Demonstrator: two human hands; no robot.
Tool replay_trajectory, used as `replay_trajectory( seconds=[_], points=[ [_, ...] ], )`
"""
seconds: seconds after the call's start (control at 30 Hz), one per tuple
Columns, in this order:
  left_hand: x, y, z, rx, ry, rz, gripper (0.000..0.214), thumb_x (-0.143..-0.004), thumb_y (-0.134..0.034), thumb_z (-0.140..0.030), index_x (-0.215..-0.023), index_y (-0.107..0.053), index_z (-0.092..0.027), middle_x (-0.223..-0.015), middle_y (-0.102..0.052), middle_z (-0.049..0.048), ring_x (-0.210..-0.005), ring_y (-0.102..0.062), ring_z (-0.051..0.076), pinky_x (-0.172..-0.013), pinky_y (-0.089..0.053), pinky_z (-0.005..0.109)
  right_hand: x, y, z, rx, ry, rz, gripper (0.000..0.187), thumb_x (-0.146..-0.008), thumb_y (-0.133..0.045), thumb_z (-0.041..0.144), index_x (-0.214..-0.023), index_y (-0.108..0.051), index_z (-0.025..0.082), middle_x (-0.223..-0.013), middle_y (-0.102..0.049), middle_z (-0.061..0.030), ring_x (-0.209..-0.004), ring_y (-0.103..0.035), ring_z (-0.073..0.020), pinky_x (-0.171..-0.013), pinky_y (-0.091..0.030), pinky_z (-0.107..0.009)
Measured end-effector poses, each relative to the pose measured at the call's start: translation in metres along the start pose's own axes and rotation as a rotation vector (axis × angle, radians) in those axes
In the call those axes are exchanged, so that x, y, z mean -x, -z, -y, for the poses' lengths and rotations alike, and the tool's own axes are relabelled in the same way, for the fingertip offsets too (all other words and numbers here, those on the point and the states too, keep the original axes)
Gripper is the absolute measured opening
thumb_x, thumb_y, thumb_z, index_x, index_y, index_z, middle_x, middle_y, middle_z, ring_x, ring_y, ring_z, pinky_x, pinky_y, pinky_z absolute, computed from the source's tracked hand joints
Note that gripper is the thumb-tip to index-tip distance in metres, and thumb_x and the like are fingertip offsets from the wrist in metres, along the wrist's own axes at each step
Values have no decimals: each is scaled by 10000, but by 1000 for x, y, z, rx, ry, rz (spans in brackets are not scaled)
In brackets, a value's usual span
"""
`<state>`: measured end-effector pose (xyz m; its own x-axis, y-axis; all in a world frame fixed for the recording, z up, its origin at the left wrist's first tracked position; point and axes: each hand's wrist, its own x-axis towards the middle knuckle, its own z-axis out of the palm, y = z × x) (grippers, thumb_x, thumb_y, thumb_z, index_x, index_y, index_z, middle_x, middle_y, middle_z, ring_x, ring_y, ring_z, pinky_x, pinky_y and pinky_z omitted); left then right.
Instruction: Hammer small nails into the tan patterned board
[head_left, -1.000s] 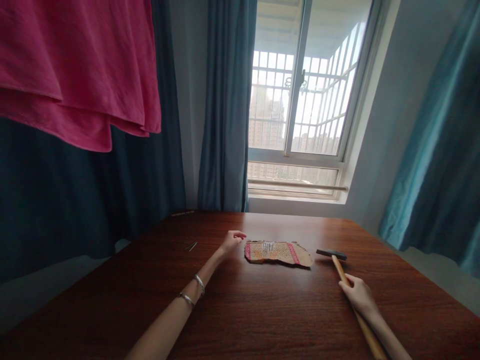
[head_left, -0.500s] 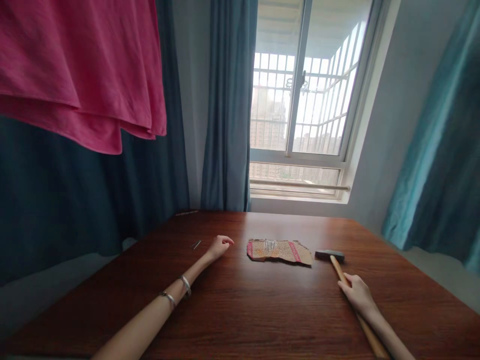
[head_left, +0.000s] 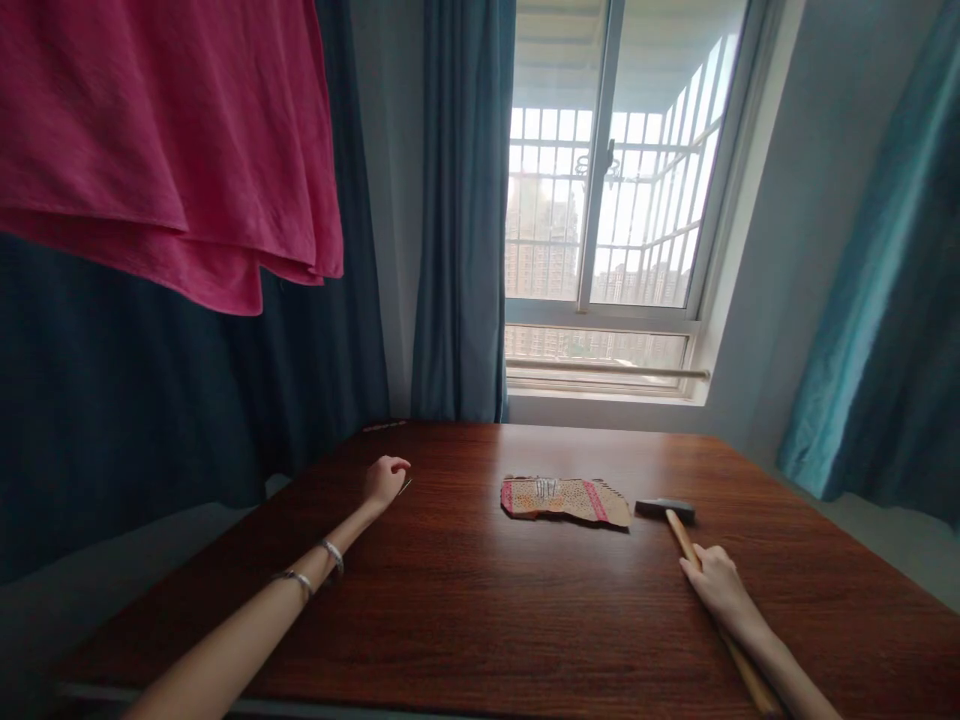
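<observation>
My left hand [head_left: 386, 480] is stretched out to the left part of the wooden table [head_left: 480, 620], fingers curled down over a thin loose nail [head_left: 406, 487] whose tip shows beside the fingertips. Two bracelets sit on that wrist. My right hand [head_left: 712, 585] grips the wooden handle of a hammer [head_left: 664, 509] that lies on the table, its dark head pointing away from me. Between the hands lies a torn piece of patterned cardboard [head_left: 581, 500] with several nails standing upright in it.
A window [head_left: 600, 200] with grey-blue curtains on either side is behind the table. Pink cloth [head_left: 165, 140] hangs at the upper left. A small thin object [head_left: 382, 427] lies at the table's far left corner.
My left hand has moved left, away from the cardboard, to the loose nail and curled over it. The right hand has stayed on the hammer handle. The view has shifted slightly.
</observation>
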<state>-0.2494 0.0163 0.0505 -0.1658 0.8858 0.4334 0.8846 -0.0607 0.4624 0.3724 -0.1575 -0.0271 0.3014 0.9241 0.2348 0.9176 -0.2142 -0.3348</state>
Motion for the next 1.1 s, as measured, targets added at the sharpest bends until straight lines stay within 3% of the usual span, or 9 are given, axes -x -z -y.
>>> replay_trajectory(
  seconds=[0.17, 0.3, 0.57, 0.8, 1.1],
  points=[
    [-4, 20, 34, -116, 152, 131, 239, -754, -553, -194, -928, -713, -160, -1018, -712, 72, -946, -651, 203, -805, -470, 233, 0, 6, 6, 171, 18, 102, 286, -835, -427, 326, -855, -635, 132, -885, -636, -156, -868, -612, -271, -810, -416, -343],
    [2, 25, 45, -130, 108, 233, 217, -769, -543, -240, -857, -725, -160, -982, -722, 72, -949, -654, 214, -786, -458, 224, 1, 10, 8, 138, -3, 103, 248, -830, -445, 321, -835, -633, 159, -888, -641, -144, -865, -610, -264, -792, -412, -334],
    [7, 21, 39, -211, -129, 340, 270, -800, -487, -280, -796, -726, -155, -907, -697, 93, -894, -626, 223, -800, -413, 253, 4, 15, 10, 46, -10, 86, 266, -785, -475, 360, -795, -652, 161, -838, -650, -122, -837, -626, -261, -786, -430, -332],
    [5, 14, 39, -350, -126, 343, 248, -815, -462, -208, -718, -688, -171, -936, -649, 95, -874, -609, 212, -740, -412, 252, 4, 22, 7, -132, -23, 16, 414, -735, -473, 411, -924, -704, 123, -837, -686, -134, -845, -647, -274, -786, -461, -305],
    [1, 9, 36, -338, -163, 317, 281, -846, -429, -212, -698, -663, -160, -900, -631, 91, -884, -591, 197, -779, -411, 245, 5, 29, 8, -210, -37, 41, 454, -695, -461, 450, -857, -735, 127, -763, -701, -100, -748, -648, -255, -698, -460, -291]
  ],
)
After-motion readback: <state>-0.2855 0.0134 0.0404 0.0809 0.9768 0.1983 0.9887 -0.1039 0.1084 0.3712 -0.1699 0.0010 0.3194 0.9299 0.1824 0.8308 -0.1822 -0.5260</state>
